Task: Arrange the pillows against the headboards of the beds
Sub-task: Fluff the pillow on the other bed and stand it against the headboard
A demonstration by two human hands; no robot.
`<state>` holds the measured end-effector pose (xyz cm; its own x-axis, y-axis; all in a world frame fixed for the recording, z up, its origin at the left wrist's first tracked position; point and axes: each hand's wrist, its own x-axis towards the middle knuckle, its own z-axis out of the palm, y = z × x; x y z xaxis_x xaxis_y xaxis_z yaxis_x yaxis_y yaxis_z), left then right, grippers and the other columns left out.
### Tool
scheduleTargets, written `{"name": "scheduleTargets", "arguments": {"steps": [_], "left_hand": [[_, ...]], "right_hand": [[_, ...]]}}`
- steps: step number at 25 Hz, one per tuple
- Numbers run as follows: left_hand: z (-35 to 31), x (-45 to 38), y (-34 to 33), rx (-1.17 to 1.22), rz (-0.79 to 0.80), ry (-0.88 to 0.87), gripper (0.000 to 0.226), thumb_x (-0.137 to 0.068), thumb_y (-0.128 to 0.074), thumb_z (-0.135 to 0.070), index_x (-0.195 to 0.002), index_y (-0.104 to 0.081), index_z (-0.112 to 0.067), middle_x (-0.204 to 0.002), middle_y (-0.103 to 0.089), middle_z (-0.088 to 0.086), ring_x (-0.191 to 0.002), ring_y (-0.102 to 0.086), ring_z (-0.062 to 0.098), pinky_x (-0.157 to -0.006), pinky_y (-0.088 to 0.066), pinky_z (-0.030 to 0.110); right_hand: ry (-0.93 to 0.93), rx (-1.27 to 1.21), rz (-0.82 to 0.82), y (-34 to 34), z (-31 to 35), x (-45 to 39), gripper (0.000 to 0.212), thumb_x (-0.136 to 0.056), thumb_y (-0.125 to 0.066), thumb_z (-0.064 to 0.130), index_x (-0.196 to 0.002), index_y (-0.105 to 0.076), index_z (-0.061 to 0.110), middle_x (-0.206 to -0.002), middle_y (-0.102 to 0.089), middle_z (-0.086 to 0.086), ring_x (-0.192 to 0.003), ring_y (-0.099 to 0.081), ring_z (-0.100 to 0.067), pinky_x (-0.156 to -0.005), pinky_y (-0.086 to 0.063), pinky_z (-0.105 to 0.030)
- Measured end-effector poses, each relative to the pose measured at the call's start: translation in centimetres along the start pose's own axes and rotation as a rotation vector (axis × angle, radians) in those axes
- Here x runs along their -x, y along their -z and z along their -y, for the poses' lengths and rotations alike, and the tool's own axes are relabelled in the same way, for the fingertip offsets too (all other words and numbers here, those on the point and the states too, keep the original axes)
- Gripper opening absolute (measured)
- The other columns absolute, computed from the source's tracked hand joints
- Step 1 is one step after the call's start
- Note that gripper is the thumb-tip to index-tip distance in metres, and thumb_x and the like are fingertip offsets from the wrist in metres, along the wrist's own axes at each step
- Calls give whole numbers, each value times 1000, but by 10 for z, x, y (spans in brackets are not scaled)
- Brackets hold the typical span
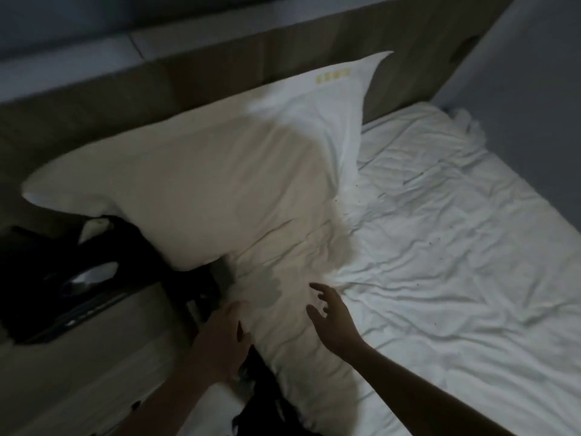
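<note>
Both hands are out front in the head view, low in the dim light. Left hand (221,338) sits at the near edge of the bed, fingers loosely spread, gripping nothing, its palm over the corner where the white sheet (440,247) meets a dark gap beside the mattress. Right hand (333,322) hovers just above the wrinkled sheet, fingers splayed and released, nothing held.

Up ahead, the big white pillow (195,184) leans against the brown headboard (125,99), lying long across the bed's head. Its right corner pokes up in a point, with a small yellow stitched mark near that corner, too blurred to read. The pillow's near-left end hangs over the bed's side, above some dark clothing (103,275) on the pale bedside bench (94,357). More dark fabric (267,388) shows near the left wrist.

The sheet is rumpled all across the right half, bunched at the far right corner by the grey wall (534,73).
</note>
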<state>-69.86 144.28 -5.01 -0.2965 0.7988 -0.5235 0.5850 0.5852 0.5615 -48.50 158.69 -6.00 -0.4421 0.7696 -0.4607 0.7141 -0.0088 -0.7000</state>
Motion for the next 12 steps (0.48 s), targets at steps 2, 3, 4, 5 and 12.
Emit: {"name": "scheduleTargets", "arguments": {"steps": [2,3,4,5,12], "left_hand": [[-27,52,31,48,15,-57,52,-94,-63,-36,-144,-48,-29,-150,-43,-7,-140,-44,17,-114,-38,29],[-38,74,41,65,25,-99,48,-92,-64,-37,-138,-51,-33,-147,-45,-11,-138,-46,14,-113,-39,29],[-48,95,50,85,32,-140,46,-91,-66,-37,-134,-54,-33,-144,-46,-14,-136,-48,11,-113,-40,30],[-59,114,59,98,49,-169,44,-90,-68,-37,-133,-58,-32,-143,-48,-16,-134,-49,8,-113,-42,31],[-78,237,75,87,129,-438,33,-90,-73,-35,-121,-63,-43,-135,-49,-36,-130,-48,-11,-109,-44,27]], "right_hand": [[-42,-130,-21,14,20,67,42,-98,-66,23,-139,-57,31,-137,-58,9,-125,-58,-8,-108,-51,-41],[-56,-173,-23,21,31,95,40,-99,-66,25,-137,-58,33,-136,-59,11,-124,-59,-5,-107,-52,-40],[-59,-213,-16,27,42,124,37,-99,-66,28,-134,-59,36,-136,-61,14,-123,-59,-3,-106,-53,-38],[-57,-256,-21,34,54,153,35,-99,-66,30,-132,-60,39,-134,-62,17,-122,-60,-1,-104,-53,-36],[-122,-554,-299,44,102,360,26,-102,-63,24,-119,-70,42,-122,-71,8,-99,-68,-8,-77,-52,-18]]}}
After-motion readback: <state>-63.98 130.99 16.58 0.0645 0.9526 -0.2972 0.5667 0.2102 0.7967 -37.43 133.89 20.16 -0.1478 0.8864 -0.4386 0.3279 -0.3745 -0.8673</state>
